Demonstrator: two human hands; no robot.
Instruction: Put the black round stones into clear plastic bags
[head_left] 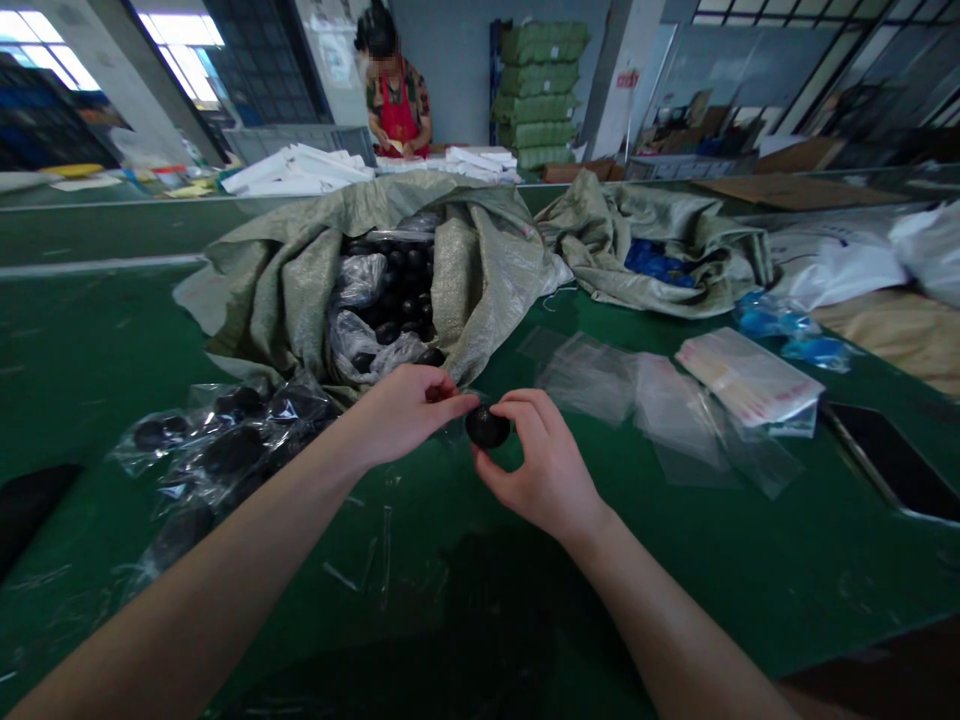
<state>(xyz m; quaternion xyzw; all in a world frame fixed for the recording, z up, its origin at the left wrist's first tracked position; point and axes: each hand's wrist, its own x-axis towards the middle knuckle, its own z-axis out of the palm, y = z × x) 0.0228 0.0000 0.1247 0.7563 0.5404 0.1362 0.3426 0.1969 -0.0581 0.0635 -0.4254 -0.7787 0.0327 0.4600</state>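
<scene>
My right hand [544, 460] grips a glossy black egg-shaped piece [487, 427] between thumb and fingers, above the green table. Close beside it, my left hand [409, 410] is closed in a pinch. What looks like the edge of a clear plastic bag [451, 432] shows faintly under its fingertips. Beyond my hands, an open woven sack [480, 270] holds many more black pieces [409, 285], some in crinkled plastic. Left of my left forearm lies a heap of black pieces packed in clear bags [232, 450].
Flat clear bags [592, 380] and a bag stack [750, 375] lie to the right, near a phone [896, 460]. A second sack [660, 245] holds blue items. Plastic strips [386, 550] litter the table [420, 640]. A person in a red apron [400, 115] works beyond.
</scene>
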